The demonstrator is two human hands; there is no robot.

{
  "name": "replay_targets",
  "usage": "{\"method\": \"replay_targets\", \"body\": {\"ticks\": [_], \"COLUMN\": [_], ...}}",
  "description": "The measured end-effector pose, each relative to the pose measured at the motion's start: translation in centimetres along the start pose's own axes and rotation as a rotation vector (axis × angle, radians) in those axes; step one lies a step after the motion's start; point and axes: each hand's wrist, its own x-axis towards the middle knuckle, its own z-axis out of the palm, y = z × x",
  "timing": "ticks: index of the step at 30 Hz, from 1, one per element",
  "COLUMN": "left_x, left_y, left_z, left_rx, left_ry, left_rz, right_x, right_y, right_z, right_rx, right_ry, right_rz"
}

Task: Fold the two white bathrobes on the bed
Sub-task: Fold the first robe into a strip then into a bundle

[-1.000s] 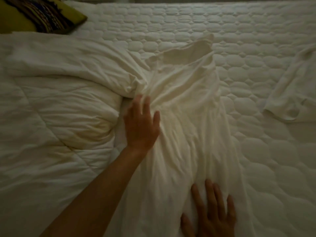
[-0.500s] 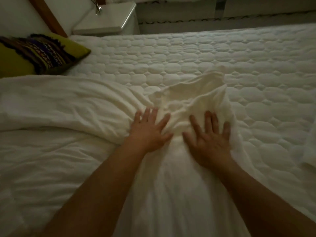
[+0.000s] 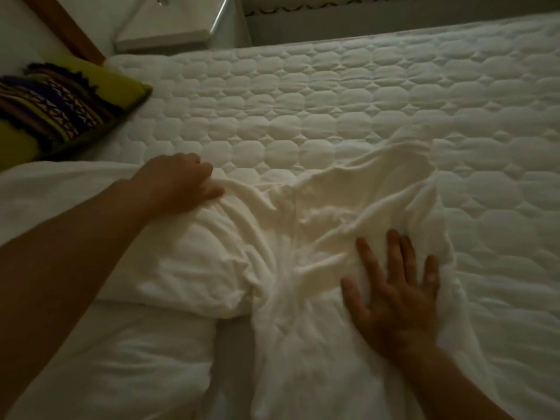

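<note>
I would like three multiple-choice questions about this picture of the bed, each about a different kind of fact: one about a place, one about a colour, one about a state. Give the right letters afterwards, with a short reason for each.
1. Where does the patterned cushion lie?
A. at the far left of the bed
B. under the right hand
C. on the bedside table

2. What colour is the cushion's plain border?
A. red
B. yellow-green
C. grey

3. How is the right hand placed on the white bathrobe?
A. closed in a fist
B. lifted above it
C. flat, fingers spread

Answers:
1 A: the cushion sits at the left edge, beside the quilted mattress.
2 B: yellow-green frames the dark striped middle.
3 C: the palm presses on the robe with fingers apart, while the left hand curls into cloth farther left.
</note>
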Motion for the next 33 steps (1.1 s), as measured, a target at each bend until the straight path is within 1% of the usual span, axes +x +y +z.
{"method": "replay_targets", "body": {"ticks": [2, 3, 4, 5, 6, 7, 10, 11, 12, 13, 14, 15, 17, 19, 20, 22, 24, 25, 27, 28, 30, 31, 33], "left_x": [-0.4, -0.4, -0.5, -0.5, -0.3, -0.2, 0.9, 1.6, 2.4, 3.1, 3.9, 4.5, 5.2, 5.3, 5.2, 4.9, 4.3, 4.0, 3.5, 3.4, 2.9, 2.7, 2.7], "left_y": [-0.9, -1.4, -2.0, -2.5, -2.8, -2.6, -1.3, -0.9, -0.6, -0.4, -0.2, 0.2, 1.0, 1.4, 1.4, 1.5, 2.0, 2.1, 1.7, 1.1, -0.1, -0.4, -0.1], "left_z": [0.8, 1.1, 1.4, 1.7, 2.0, 2.5, 3.9, 3.4, 2.6, 1.5, 0.5, -0.2, -0.6, -0.3, -0.3, -0.7, -1.4, -1.6, -1.5, -0.8, 0.9, 1.9, 3.7], "left_rx": [-0.088, -0.088, -0.068, -0.038, -0.008, 0.019, 0.057, -0.001, -0.130, -0.288, -0.406, -0.460, -0.454, -0.393, -0.348, -0.253, -0.237, -0.255, -0.236, -0.181, -0.061, -0.040, -0.075], "left_ry": [0.272, 0.377, 0.464, 0.509, 0.491, 0.425, 0.044, -0.056, -0.110, -0.122, -0.112, -0.100, -0.079, -0.058, -0.010, 0.168, 0.362, 0.417, 0.427, 0.408, 0.325, 0.274, 0.211], "left_rz": [0.105, 0.154, 0.192, 0.208, 0.190, 0.143, -0.108, -0.156, -0.192, -0.213, -0.213, -0.186, -0.078, 0.015, 0.045, 0.102, 0.172, 0.178, 0.114, 0.083, 0.037, 0.015, -0.037], "right_x": [0.1, 0.0, 0.0, -0.1, 0.0, 0.1, -0.1, -0.1, -0.1, 0.0, 0.1, 0.1, 0.0, 0.0, 0.1, 0.2, 0.2, 0.2, 0.1, 0.2, 0.2, 0.2, 0.2], "right_y": [0.1, 0.1, 0.0, 0.0, 0.1, 0.2, 0.3, 0.2, 0.1, 0.1, 0.2, 0.3, 0.2, 0.1, 0.2, 0.2, 0.2, 0.1, 0.1, 0.2, 0.2, 0.3, 0.3], "right_z": [0.0, 0.0, 0.0, 0.1, 0.1, 0.2, 0.3, 0.4, 0.4, 0.4, 0.4, 0.4, 0.5, 0.6, 0.6, 0.7, 0.7, 0.7, 0.7, 0.7, 0.7, 0.7, 0.8], "right_rx": [-0.002, 0.000, 0.005, 0.007, 0.010, 0.015, 0.024, 0.029, 0.036, 0.040, 0.039, 0.038, 0.046, 0.053, 0.056, 0.047, 0.030, 0.028, 0.026, 0.028, 0.035, 0.032, 0.028], "right_ry": [0.017, 0.024, 0.030, 0.038, 0.043, 0.047, 0.071, 0.080, 0.085, 0.086, 0.084, 0.084, 0.098, 0.117, 0.119, 0.113, 0.107, 0.109, 0.115, 0.116, 0.114, 0.112, 0.095], "right_rz": [-0.006, -0.008, -0.010, -0.013, -0.015, -0.016, -0.022, -0.021, -0.022, -0.023, -0.023, -0.023, -0.020, -0.020, -0.020, -0.020, -0.021, -0.022, -0.025, -0.026, -0.027, -0.028, -0.020]}}
